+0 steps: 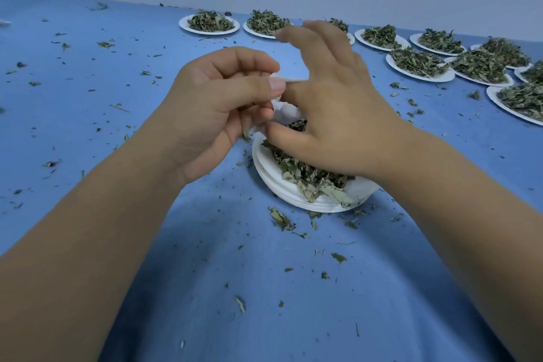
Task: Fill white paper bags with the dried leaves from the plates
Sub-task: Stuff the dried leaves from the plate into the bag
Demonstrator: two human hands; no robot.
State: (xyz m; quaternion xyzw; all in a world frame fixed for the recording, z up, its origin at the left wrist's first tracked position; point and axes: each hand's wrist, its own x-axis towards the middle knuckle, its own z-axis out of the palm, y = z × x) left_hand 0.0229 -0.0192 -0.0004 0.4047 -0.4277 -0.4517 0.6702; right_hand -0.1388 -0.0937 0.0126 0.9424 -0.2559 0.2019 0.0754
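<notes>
Pinching a small white paper bag [287,113] by its rim with the curled left hand [217,106]; gripping it too with right hand [335,114] thumb and forefinger, other fingers spread. Held just above the near stack of plates [269,176] heaped with dried leaves [305,179]. More loaded plates [209,30] far right on blue cloth [205,273].

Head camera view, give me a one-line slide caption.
Left hand pinches a white paper bag above dried leaves on stacked plates, right hand against the bag; filled plates wait behind.
</notes>
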